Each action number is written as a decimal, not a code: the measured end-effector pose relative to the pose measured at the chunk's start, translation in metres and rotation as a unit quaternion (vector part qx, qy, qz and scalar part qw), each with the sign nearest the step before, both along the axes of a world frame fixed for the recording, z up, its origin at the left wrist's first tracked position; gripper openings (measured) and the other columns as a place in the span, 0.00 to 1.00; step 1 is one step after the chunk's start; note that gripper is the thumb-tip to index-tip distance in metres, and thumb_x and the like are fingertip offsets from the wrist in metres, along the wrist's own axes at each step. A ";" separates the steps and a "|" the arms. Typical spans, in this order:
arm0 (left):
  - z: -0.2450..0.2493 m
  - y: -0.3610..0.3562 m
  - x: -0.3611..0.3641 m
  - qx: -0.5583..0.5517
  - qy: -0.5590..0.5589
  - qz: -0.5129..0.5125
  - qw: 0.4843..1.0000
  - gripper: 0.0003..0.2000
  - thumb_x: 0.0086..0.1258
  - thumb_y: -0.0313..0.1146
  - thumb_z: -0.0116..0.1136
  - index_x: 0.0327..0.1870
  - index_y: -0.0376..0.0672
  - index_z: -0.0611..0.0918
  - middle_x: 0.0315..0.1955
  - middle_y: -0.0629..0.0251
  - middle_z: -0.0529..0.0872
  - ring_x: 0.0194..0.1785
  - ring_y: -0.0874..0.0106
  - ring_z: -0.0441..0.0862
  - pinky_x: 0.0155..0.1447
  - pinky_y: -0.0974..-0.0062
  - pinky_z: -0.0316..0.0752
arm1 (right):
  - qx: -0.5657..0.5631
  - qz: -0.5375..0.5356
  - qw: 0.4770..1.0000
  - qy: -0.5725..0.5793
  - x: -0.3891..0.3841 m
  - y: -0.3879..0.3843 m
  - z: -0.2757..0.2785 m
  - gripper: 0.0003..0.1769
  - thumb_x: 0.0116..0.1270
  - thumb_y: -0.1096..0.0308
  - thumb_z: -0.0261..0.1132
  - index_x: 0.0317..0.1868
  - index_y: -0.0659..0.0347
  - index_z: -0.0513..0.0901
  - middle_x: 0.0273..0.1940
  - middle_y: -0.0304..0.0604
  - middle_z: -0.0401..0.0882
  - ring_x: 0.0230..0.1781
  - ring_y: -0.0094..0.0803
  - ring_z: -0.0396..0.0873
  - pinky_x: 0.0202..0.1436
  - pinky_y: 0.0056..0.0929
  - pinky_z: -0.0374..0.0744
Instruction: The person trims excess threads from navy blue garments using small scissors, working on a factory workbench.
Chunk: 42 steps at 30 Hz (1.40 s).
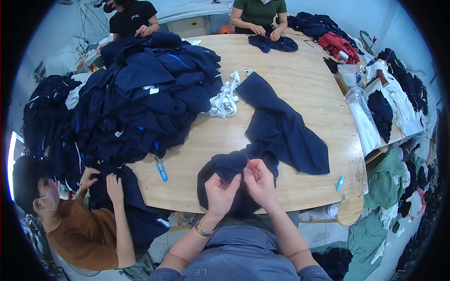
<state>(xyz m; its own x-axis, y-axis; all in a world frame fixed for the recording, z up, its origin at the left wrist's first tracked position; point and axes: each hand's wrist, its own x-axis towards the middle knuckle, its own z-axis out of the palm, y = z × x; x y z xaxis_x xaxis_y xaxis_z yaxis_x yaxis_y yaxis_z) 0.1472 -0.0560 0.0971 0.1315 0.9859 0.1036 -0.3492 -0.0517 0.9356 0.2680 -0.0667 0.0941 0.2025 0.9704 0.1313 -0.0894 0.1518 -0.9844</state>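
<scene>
At the near edge of the table, the left hand (220,193) and the right hand (260,183) are both closed on a bunched fold of a dark navy blue cloth garment (283,133). The fingertips of the two hands are pinched close together, with the thumbs on top. Something small and reddish shows at the right fingertips, too small to tell what it is. A gold-coloured wristwatch (204,229) sits on the left wrist. The garment lies on the pale wooden table (304,89), partly hanging over its near edge and stretching away towards the middle.

Just left of the hands lie small blue-handled snips (161,169), and near the right edge lies a light blue marker (340,182). At the left, a person in a brown shirt (84,236) rests both hands on another navy piece.

Further off, a large heap of navy blue garments (145,93) covers the left half of the table, with a tangle of white fabric strips (225,100) just beside it. A clear plastic bag (363,119) lies along the right edge.

At the far side, a person in a black shirt (133,16) touches the heap, and a person in a green shirt (258,9) handles a small navy piece (274,44).
</scene>
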 end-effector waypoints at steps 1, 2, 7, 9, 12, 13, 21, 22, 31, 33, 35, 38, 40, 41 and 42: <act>0.002 0.001 0.000 -0.001 -0.007 0.000 1.000 0.08 0.66 0.18 0.57 0.45 0.30 0.80 0.43 0.64 0.83 0.46 0.79 0.79 0.54 0.81 0.74 | -0.031 0.018 0.996 0.085 0.002 -0.002 0.005 0.04 0.71 0.71 0.57 0.40 0.62 0.72 0.22 0.31 0.70 0.17 0.11 0.66 0.20 0.13 0.64; 0.001 0.002 0.000 -0.008 -0.022 -0.001 1.000 0.08 0.66 0.18 0.57 0.45 0.30 0.80 0.43 0.64 0.83 0.46 0.79 0.79 0.54 0.81 0.74 | -0.061 0.037 0.983 0.168 0.004 -0.004 0.007 0.04 0.71 0.70 0.57 0.40 0.61 0.71 0.21 0.30 0.69 0.15 0.12 0.65 0.18 0.14 0.64; -0.005 0.007 -0.003 -0.040 -0.086 -0.017 0.995 0.07 0.66 0.18 0.57 0.44 0.32 0.80 0.43 0.64 0.83 0.45 0.78 0.79 0.53 0.80 0.73 | -0.008 0.003 0.997 0.076 0.010 -0.010 0.001 0.07 0.71 0.66 0.58 0.38 0.61 0.72 0.20 0.29 0.68 0.14 0.14 0.64 0.16 0.18 0.61; 0.000 0.007 -0.003 -0.052 -0.120 -0.022 0.991 0.07 0.67 0.19 0.56 0.45 0.32 0.80 0.43 0.63 0.83 0.46 0.77 0.80 0.55 0.78 0.74 | 0.037 -0.015 0.996 -0.080 0.015 -0.011 -0.003 0.09 0.70 0.64 0.60 0.36 0.61 0.73 0.19 0.30 0.69 0.15 0.14 0.65 0.17 0.21 0.61; 0.010 0.007 -0.005 -0.082 -0.171 -0.036 0.981 0.07 0.68 0.19 0.55 0.45 0.33 0.79 0.43 0.62 0.83 0.47 0.75 0.80 0.57 0.74 0.75 | 0.083 -0.069 0.967 -0.231 0.015 -0.012 -0.002 0.14 0.63 0.61 0.67 0.29 0.62 0.75 0.18 0.39 0.70 0.14 0.27 0.68 0.19 0.27 0.64; 0.011 0.007 -0.006 -0.094 -0.187 -0.041 0.977 0.07 0.68 0.19 0.55 0.45 0.33 0.79 0.43 0.61 0.83 0.48 0.74 0.81 0.58 0.73 0.75 | 0.105 -0.080 0.951 -0.279 0.016 -0.012 -0.001 0.15 0.62 0.60 0.68 0.28 0.62 0.75 0.18 0.41 0.70 0.14 0.30 0.68 0.19 0.28 0.64; 0.004 0.008 -0.009 -0.099 -0.197 -0.053 0.974 0.06 0.68 0.19 0.54 0.44 0.34 0.79 0.43 0.61 0.83 0.48 0.73 0.81 0.58 0.72 0.75 | 0.140 -0.078 0.893 -0.420 0.021 -0.009 0.003 0.17 0.58 0.55 0.70 0.25 0.59 0.76 0.20 0.41 0.73 0.16 0.36 0.73 0.20 0.31 0.68; 0.004 0.007 -0.009 -0.099 -0.195 -0.053 0.974 0.07 0.68 0.18 0.54 0.44 0.34 0.79 0.43 0.61 0.83 0.48 0.73 0.81 0.58 0.73 0.75 | 0.142 -0.079 0.892 -0.422 0.020 -0.008 0.004 0.17 0.58 0.55 0.70 0.26 0.59 0.76 0.20 0.41 0.72 0.16 0.37 0.73 0.20 0.31 0.68; 0.000 0.007 -0.008 -0.054 -0.141 -0.035 0.988 0.08 0.66 0.17 0.56 0.45 0.32 0.80 0.43 0.62 0.83 0.47 0.77 0.79 0.55 0.78 0.74 | 0.135 -0.093 0.900 -0.404 0.021 -0.007 0.003 0.18 0.58 0.54 0.70 0.27 0.59 0.76 0.21 0.41 0.74 0.16 0.38 0.73 0.21 0.32 0.68; -0.002 0.006 -0.008 -0.044 -0.133 -0.036 0.989 0.07 0.66 0.17 0.57 0.44 0.32 0.81 0.42 0.63 0.84 0.45 0.78 0.79 0.54 0.79 0.74 | 0.145 -0.091 0.895 -0.412 0.021 -0.006 0.005 0.18 0.58 0.54 0.70 0.27 0.59 0.77 0.21 0.41 0.74 0.16 0.38 0.73 0.21 0.32 0.68; -0.001 0.006 -0.008 -0.037 -0.119 -0.030 0.992 0.07 0.66 0.17 0.57 0.43 0.32 0.81 0.41 0.64 0.84 0.44 0.79 0.80 0.52 0.80 0.74 | 0.150 -0.084 0.887 -0.428 0.020 -0.005 0.006 0.18 0.58 0.53 0.69 0.27 0.59 0.77 0.21 0.41 0.74 0.16 0.37 0.73 0.21 0.31 0.68; 0.001 0.005 -0.007 -0.027 -0.096 -0.017 0.995 0.06 0.66 0.18 0.57 0.42 0.32 0.82 0.39 0.64 0.85 0.42 0.80 0.80 0.50 0.81 0.74 | 0.148 -0.076 0.888 -0.429 0.019 -0.004 0.009 0.18 0.58 0.53 0.69 0.26 0.58 0.77 0.21 0.41 0.73 0.16 0.37 0.73 0.20 0.31 0.68; 0.000 0.005 -0.007 -0.017 -0.089 -0.018 0.996 0.06 0.66 0.18 0.58 0.42 0.32 0.82 0.39 0.64 0.85 0.41 0.80 0.80 0.49 0.82 0.75 | 0.151 -0.075 0.885 -0.435 0.019 -0.003 0.010 0.18 0.58 0.53 0.69 0.26 0.58 0.76 0.20 0.41 0.73 0.16 0.37 0.73 0.20 0.31 0.68; 0.000 0.005 -0.007 -0.017 -0.085 -0.016 0.996 0.06 0.66 0.18 0.58 0.41 0.32 0.82 0.39 0.64 0.85 0.41 0.80 0.80 0.49 0.82 0.75 | 0.152 -0.075 0.883 -0.438 0.019 -0.003 0.010 0.18 0.58 0.53 0.69 0.26 0.58 0.76 0.20 0.41 0.73 0.15 0.37 0.73 0.20 0.31 0.67; 0.001 0.004 -0.007 -0.018 -0.081 -0.015 0.996 0.05 0.66 0.18 0.58 0.41 0.32 0.82 0.38 0.64 0.85 0.41 0.80 0.80 0.49 0.82 0.74 | 0.153 -0.075 0.883 -0.437 0.019 -0.002 0.010 0.18 0.58 0.53 0.69 0.25 0.58 0.76 0.20 0.41 0.73 0.15 0.37 0.73 0.20 0.31 0.67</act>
